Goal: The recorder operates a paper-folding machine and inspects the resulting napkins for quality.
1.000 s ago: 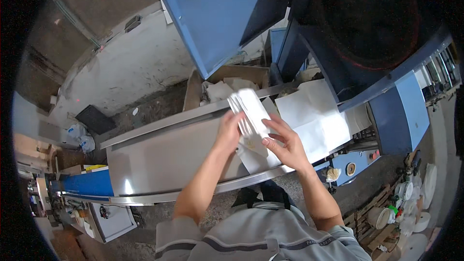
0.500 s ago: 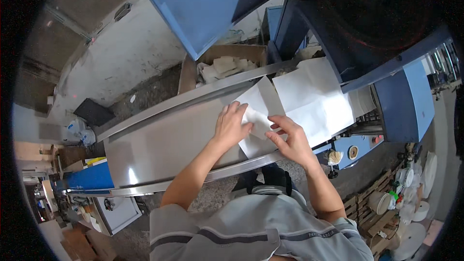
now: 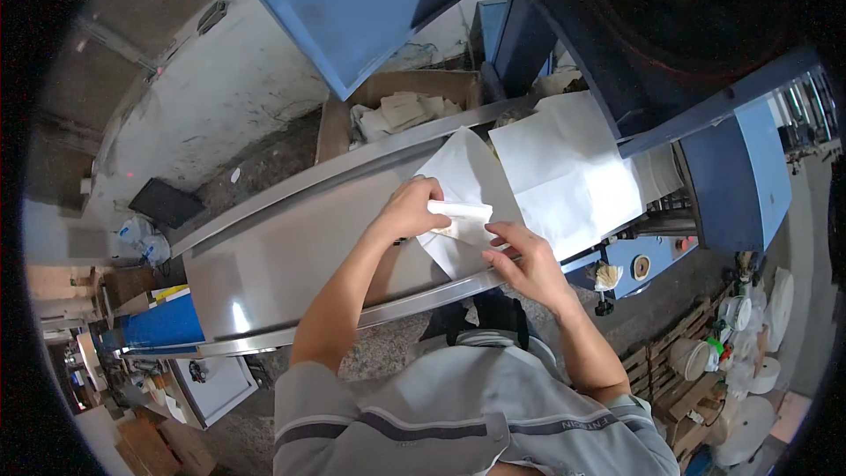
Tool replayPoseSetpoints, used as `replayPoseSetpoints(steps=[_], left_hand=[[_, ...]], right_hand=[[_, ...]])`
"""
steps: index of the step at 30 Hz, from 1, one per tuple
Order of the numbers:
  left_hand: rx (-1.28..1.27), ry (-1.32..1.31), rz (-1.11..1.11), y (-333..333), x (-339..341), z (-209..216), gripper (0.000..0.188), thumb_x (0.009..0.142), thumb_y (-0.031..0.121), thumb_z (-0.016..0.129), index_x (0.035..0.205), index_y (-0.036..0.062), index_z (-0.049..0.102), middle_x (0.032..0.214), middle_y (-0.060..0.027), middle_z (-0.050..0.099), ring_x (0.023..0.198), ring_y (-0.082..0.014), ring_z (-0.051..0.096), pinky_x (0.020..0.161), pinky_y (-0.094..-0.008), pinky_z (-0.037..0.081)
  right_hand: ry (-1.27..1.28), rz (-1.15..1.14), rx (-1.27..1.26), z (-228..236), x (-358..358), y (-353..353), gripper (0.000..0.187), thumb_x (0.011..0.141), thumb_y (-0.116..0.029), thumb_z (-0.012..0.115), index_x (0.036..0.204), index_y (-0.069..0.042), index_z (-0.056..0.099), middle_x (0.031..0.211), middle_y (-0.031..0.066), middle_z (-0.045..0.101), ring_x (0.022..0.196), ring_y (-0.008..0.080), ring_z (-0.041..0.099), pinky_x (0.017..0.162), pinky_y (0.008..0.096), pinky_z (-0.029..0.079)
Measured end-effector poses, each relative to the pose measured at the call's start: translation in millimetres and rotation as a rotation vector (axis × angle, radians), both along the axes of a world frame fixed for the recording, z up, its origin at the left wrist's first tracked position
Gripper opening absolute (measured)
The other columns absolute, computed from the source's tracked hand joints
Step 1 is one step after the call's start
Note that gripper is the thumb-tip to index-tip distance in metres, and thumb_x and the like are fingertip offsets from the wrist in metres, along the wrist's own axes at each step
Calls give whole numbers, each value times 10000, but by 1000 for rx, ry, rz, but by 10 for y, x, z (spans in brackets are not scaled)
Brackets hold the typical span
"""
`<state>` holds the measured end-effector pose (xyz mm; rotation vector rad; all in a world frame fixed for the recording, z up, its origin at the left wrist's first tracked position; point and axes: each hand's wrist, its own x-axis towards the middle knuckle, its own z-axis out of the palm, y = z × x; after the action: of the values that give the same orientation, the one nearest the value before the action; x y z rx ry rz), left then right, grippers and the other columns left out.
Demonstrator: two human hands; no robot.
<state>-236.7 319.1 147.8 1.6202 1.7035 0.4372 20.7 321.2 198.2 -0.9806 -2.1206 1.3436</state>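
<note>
The left hand (image 3: 414, 210) rested on a white paper sheet (image 3: 467, 203) that lay on the steel table (image 3: 291, 256), near the table's right end and reaching its near edge. Its fingers were curled and pinched a small folded-over flap of paper (image 3: 460, 211), a narrow strip whose long axis ran roughly left to right, pointing toward the right hand. The right hand (image 3: 524, 264) lay just beside it at the table's near edge, fingers loosely spread and fingertips (image 3: 492, 231) pressed on the lower part of the same sheet, just below the flap.

The sheet sat turned like a diamond: one corner pointed toward the table's far edge, the opposite corner toward the near edge between the two hands, so its long diagonal ran from far to near, slightly tilted. Just to its right, overlapping or touching it, lay a larger white sheet (image 3: 573, 172), spread flat over the right end of the table, under the blue machine frame (image 3: 731, 167).

Beyond the far edge of the table stood an open cardboard box (image 3: 339, 119) holding crumpled paper pieces (image 3: 397, 113). Past the left end of the table sat a blue block (image 3: 163, 326). White paper rolls (image 3: 749, 370) stood on the floor at the right.
</note>
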Motion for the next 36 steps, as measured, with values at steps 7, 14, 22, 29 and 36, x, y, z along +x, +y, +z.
replayPoseSetpoints(steps=[7,14,22,29,36], left_hand=[[55,-264,258,-215,-73,268,370,677,170,792,913,6,559,847,-113,630,764,-194,603,695,-317,490],[747,-14,206,-524,449,476,310,649,-23,718,871,55,516,1023,-117,635,985,-328,601,835,-389,468],[651,-79,434,-546,463,369,351,689,40,770,922,48,508,1167,-192,573,1121,-328,558,941,-415,441],[617,202,659,41,-820,80,726,780,205,749,1349,-58,384,1246,-279,523,1175,-421,495,1004,-449,399],[420,-380,775,-985,-125,142,175,927,81,609,1069,-20,623,842,-44,654,782,-98,616,678,-240,492]], right_hand=[[132,-50,-461,-131,69,-75,394,919,-151,644,1267,5,543,1110,122,634,958,184,643,799,307,532],[605,-162,-966,-188,-326,18,568,950,-314,603,1395,-27,398,1201,88,584,1088,179,578,883,331,510],[654,-195,-947,-133,-469,73,610,931,-292,619,1425,-55,350,1211,92,591,1147,220,572,937,396,485],[439,34,-665,12,-341,-81,463,957,-216,595,1365,-46,457,1173,74,635,1008,172,625,837,296,508],[111,-45,-613,-451,764,-664,160,861,14,467,783,-21,602,787,19,580,741,95,524,711,254,434]])
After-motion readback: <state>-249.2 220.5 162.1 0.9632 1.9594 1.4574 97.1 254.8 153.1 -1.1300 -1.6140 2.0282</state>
